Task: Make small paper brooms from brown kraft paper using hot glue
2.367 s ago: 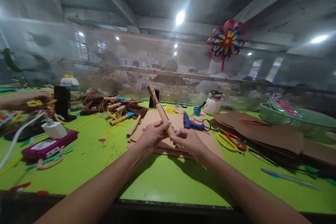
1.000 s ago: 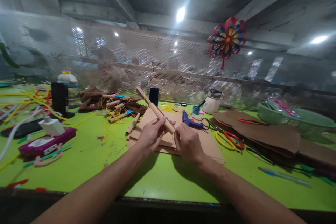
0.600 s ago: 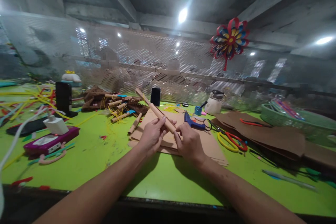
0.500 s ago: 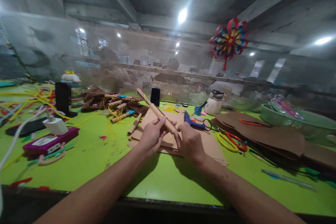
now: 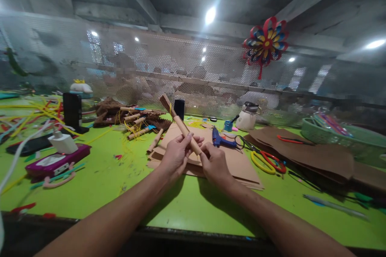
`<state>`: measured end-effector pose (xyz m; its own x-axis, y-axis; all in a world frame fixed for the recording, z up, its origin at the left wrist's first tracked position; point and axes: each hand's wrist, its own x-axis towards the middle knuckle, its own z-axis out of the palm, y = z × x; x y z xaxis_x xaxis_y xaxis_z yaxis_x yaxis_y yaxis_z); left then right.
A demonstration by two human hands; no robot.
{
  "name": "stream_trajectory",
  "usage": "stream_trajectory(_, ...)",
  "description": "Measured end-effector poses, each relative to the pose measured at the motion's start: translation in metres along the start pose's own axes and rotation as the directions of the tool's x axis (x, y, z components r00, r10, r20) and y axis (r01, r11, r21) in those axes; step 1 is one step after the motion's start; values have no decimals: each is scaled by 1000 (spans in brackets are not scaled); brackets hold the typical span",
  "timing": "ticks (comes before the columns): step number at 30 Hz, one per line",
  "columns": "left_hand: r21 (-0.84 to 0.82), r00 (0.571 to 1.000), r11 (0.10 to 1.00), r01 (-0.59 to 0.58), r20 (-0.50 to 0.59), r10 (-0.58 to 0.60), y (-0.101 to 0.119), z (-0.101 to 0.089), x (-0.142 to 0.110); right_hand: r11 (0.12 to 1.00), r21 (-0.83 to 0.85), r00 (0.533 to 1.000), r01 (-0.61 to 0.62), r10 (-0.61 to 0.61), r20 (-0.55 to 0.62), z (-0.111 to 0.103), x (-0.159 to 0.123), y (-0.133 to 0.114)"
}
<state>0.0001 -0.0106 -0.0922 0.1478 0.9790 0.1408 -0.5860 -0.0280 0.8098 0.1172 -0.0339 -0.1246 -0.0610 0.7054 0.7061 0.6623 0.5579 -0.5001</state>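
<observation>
One paper tube between fingers

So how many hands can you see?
2. The left hand holds the brown paper tube; the right hand pinches its near end. Any behind the mesh panel are too blurry to tell.

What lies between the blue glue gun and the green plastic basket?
In the head view, mainly stacked brown paper sheets, with a red-handled tool on top.
</observation>
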Motion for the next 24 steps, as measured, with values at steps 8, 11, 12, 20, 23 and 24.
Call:
stream_trajectory(8,-49,1000,999,-15,10,16,-2,2,-1,1000,16,1000,17,-17,-18,7,-2,2)
stream_trajectory(11,-41,1000,999,-3,23,4,-3,2,0,999,-29,999,44,-44,14,7,-5,0)
stream_trajectory(12,-33,1000,999,8,29,-7,-3,2,0,997,-59,998,54,-53,28,7,-6,-1)
stream_trajectory(20,70,997,995,75,9,-76,-8,-1,2,939,-311,983,146,-102,154,4,-8,-4)
stream_trajectory(23,140,994,984,108,-43,-103,-9,-4,4,922,-344,967,178,-99,235,2,-12,-11)
stream_trajectory(24,148,992,982,119,-60,-111,-9,-6,5,921,-336,960,199,-113,257,0,-14,-13)
